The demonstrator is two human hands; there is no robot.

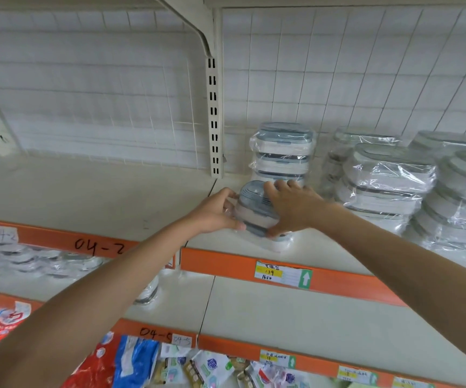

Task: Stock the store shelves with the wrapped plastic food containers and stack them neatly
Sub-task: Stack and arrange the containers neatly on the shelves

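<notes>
1. One wrapped stack of containers (257, 210) is held between both hands above the front edge of the shelf (114, 191), just in front of a second wrapped stack (282, 152) standing near the upright post (214, 116).
2. At least four more wrapped stacks (388, 180) are seen toward the shelf's right end; the exact count cannot be told.
3. The left hand (215, 211) is curled round the stack's left side, its grip closed on it.
4. The right hand (293, 208) is pressed on the top and right side, thumb underneath, gripping it.
5. Both arms are stretched forward.
</notes>
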